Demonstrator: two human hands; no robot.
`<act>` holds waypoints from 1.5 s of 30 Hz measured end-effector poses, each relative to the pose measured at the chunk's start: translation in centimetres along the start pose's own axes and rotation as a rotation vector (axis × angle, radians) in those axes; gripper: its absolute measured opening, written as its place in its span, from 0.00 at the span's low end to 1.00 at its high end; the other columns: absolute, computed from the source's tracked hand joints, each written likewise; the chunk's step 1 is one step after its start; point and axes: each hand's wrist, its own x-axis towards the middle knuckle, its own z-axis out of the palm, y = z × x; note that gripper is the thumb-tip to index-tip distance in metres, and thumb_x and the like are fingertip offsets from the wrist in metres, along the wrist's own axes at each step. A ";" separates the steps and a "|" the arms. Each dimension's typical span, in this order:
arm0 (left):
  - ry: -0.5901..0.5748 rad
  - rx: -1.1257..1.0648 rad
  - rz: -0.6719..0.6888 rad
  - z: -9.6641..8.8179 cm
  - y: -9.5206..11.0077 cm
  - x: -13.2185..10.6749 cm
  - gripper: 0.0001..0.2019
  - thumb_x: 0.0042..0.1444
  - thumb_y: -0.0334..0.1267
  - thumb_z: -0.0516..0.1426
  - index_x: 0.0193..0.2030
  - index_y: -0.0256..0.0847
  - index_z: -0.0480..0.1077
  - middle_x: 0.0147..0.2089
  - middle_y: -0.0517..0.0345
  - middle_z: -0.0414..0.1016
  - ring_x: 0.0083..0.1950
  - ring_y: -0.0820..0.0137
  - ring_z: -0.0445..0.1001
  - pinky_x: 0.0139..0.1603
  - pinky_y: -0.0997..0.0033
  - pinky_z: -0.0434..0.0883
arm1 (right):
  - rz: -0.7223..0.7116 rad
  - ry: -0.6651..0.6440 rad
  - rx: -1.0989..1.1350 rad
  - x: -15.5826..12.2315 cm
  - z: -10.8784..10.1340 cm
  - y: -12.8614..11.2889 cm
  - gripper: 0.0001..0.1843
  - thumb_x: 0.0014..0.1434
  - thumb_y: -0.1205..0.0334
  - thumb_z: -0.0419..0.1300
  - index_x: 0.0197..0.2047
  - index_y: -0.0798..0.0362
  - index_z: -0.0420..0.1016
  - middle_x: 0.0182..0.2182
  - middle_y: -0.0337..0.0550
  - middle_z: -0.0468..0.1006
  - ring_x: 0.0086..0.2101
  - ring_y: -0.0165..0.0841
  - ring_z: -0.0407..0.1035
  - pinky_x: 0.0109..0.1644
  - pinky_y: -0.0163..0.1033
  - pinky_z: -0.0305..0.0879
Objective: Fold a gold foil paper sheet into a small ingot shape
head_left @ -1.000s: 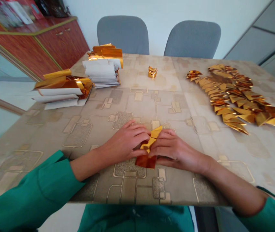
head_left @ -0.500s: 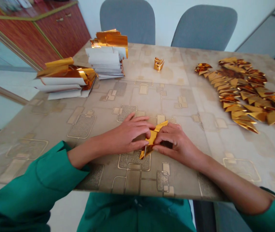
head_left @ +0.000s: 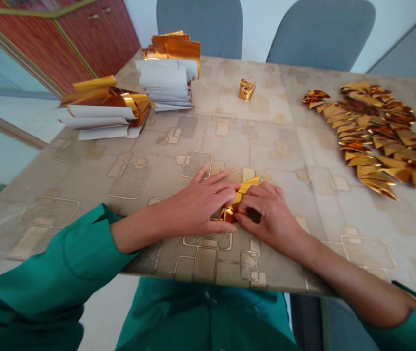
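A small piece of folded gold foil paper (head_left: 248,184) lies on the table between my hands, slanting away to the right. My left hand (head_left: 202,207) rests over its left side, index finger against the paper and thumb along its near end; the other fingers stretch forward over the table. My right hand (head_left: 266,209) pinches the right edge between thumb and curled fingers. Both hands hide part of the paper, so its folds show only partly.
Two stacks of gold-and-white paper sheets, a nearer stack (head_left: 101,114) and a farther stack (head_left: 167,80), stand at the back left. One folded gold piece (head_left: 247,89) stands at the back middle. Many overlapping folded gold pieces (head_left: 379,131) lie to the right. Grey chairs (head_left: 323,36) stand behind the table.
The near end of the gold paper, which stuck out toward me, now looks folded in and shorter. My left thumb has moved rightward along that end. The whole view has shifted slightly.
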 end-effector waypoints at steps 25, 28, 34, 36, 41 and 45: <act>0.013 0.108 0.004 1.4 -0.8 0.2 0.16 0.64 0.44 0.56 0.56 0.41 0.65 0.68 0.47 0.64 0.74 0.50 0.49 0.69 0.36 0.41 | -0.005 0.055 -0.205 0.1 0.8 -0.3 0.11 0.60 0.62 0.59 0.26 0.52 0.67 0.29 0.41 0.72 0.34 0.36 0.59 0.45 0.45 0.50; 0.032 0.109 0.000 1.5 -0.7 0.2 0.18 0.66 0.46 0.52 0.59 0.42 0.62 0.68 0.47 0.63 0.73 0.51 0.50 0.69 0.39 0.41 | -0.005 0.059 -0.211 0.1 0.9 -0.3 0.10 0.59 0.62 0.59 0.26 0.51 0.67 0.29 0.41 0.72 0.34 0.36 0.59 0.45 0.45 0.50; 0.048 0.173 -0.003 1.7 0.0 0.2 0.16 0.63 0.48 0.57 0.51 0.39 0.67 0.68 0.45 0.64 0.72 0.46 0.51 0.68 0.35 0.43 | 0.004 0.059 -0.238 0.2 1.1 -0.4 0.10 0.58 0.62 0.60 0.26 0.51 0.67 0.29 0.42 0.72 0.34 0.37 0.60 0.44 0.45 0.50; 0.056 0.202 -0.002 1.8 0.1 0.2 0.16 0.61 0.47 0.58 0.50 0.39 0.68 0.67 0.45 0.65 0.72 0.46 0.53 0.68 0.35 0.43 | 0.014 0.063 -0.254 0.2 1.1 -0.3 0.10 0.59 0.61 0.60 0.27 0.51 0.66 0.30 0.42 0.72 0.35 0.38 0.60 0.44 0.45 0.50; 0.082 0.248 0.021 1.9 0.1 0.1 0.15 0.60 0.47 0.60 0.49 0.41 0.70 0.67 0.48 0.66 0.70 0.46 0.56 0.68 0.35 0.45 | 0.062 0.088 -0.231 -0.1 0.8 0.2 0.12 0.59 0.54 0.62 0.33 0.51 0.66 0.33 0.43 0.71 0.36 0.39 0.61 0.43 0.44 0.51; 0.080 0.267 0.049 1.7 0.1 0.1 0.13 0.60 0.47 0.59 0.46 0.42 0.71 0.67 0.49 0.65 0.69 0.44 0.58 0.66 0.32 0.48 | 0.099 0.080 -0.155 -0.5 0.3 1.2 0.14 0.56 0.54 0.66 0.36 0.51 0.66 0.36 0.42 0.70 0.39 0.40 0.62 0.43 0.43 0.52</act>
